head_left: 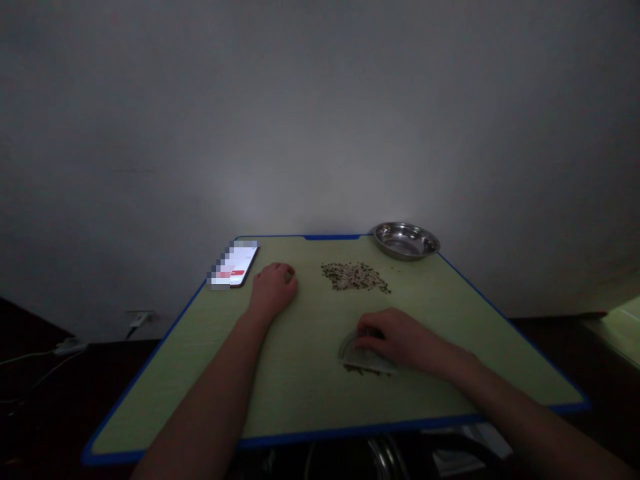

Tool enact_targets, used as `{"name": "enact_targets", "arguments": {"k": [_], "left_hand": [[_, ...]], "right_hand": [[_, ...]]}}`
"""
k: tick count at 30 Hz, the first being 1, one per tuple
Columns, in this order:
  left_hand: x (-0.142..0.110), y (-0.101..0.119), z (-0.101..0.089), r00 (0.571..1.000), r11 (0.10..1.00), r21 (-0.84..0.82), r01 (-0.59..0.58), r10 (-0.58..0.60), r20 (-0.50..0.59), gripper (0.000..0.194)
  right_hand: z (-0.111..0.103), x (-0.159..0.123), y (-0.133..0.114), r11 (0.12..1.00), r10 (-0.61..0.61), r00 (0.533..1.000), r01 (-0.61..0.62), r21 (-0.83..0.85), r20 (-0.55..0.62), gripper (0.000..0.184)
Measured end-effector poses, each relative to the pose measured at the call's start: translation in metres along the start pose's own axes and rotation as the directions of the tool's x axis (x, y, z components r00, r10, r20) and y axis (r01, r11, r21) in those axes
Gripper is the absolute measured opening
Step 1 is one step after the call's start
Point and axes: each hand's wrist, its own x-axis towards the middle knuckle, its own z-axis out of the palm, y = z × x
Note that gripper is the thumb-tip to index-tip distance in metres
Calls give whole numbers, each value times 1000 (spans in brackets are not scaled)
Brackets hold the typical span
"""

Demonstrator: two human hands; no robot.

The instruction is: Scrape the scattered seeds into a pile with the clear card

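Note:
A loose patch of small grains (356,276), dark mixed with pale, lies spread on the light green table (300,400). Nearer the front edge, my right hand (400,337) pinches a greyish, see-through half-round plate, seemingly a protractor (367,357), its straight edge facing me. A short row of dark grains (367,371) shows along that edge. My left hand (275,287) rests on the table left of the patch with its fingers curled. A small dark greenish spot shows between thumb and fingers; what it is I cannot make out.
A shiny metal bowl (406,241) stands at the back right corner, with a few stray grains near it. On the left lies a phone (243,263) with its screen lit. A blue rim (295,437) edges the table, and a grey wall (320,133) rises behind.

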Motion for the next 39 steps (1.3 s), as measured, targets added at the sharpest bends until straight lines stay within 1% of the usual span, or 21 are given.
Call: {"name": "enact_targets", "arguments": {"k": [10,16,21,24,28,34,39], "left_hand": [[0,0,0,1000,1000,-8,-6,6,3,30],[0,0,1,1000,1000,2,-15,15,-10,31],[0,1,-1,1000,1000,12,-9,9,0,31],[-1,3,-3,1000,1000,17,-12,12,8,31],[-1,4,-5,1000,1000,19,-3,3,22,31],[0,2,-3,1000,1000,10,-9,9,16,31],[0,2,-3,1000,1000,9,-7,7,12,31]], "right_hand": [[2,-9,-9,1000,-25,999,24,17,35,15],[8,-17,-14,997,-70,996,70,16,55,16],[9,-23,-20,995,-87,992,83,49,86,15],[9,-27,-21,992,-118,988,112,65,99,16],[10,-31,-19,990,-124,984,114,85,128,17],[7,-30,-22,986,-150,976,135,101,160,16],[3,-30,-24,978,-153,971,123,167,186,16]]}}
